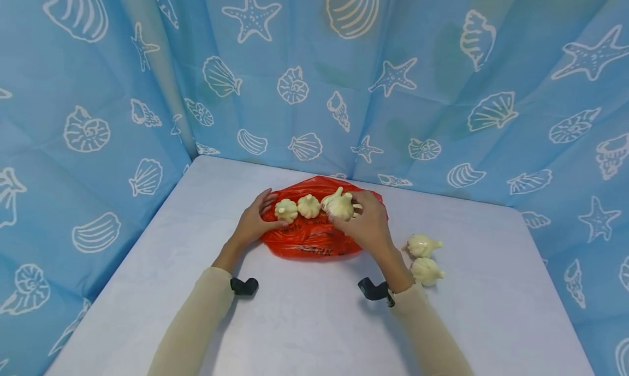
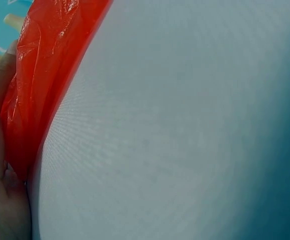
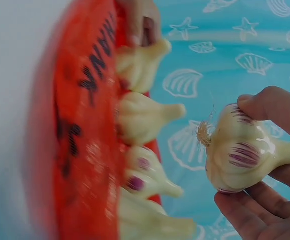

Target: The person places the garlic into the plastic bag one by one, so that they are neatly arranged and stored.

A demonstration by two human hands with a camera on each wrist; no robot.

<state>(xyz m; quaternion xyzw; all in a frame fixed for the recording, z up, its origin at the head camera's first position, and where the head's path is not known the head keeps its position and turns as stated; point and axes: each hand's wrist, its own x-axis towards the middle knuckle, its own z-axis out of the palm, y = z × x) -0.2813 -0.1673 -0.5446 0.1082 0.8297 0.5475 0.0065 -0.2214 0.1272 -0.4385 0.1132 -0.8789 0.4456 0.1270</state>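
A red plastic bag [image 1: 314,239] with dark lettering lies at the back middle of the table. Several garlic bulbs [image 1: 308,206] sit in a row on it, stems pointing up in the head view. My left hand [image 1: 253,220] holds the bag's left end, its thumb across the front beside the leftmost bulb [image 1: 286,210]. At the bag's right side my right hand [image 1: 368,223] grips a garlic bulb [image 3: 242,152] with purple streaks and dry roots, thumb on one side and fingers on the other. In the left wrist view the bag [image 2: 50,65] hides part of the left hand.
Two more garlic bulbs, one [image 1: 422,246] behind the other [image 1: 426,271], lie on the white table [image 1: 304,321] to the right of the right wrist. Blue curtains [image 1: 295,54] with shell patterns stand behind the table and at its sides.
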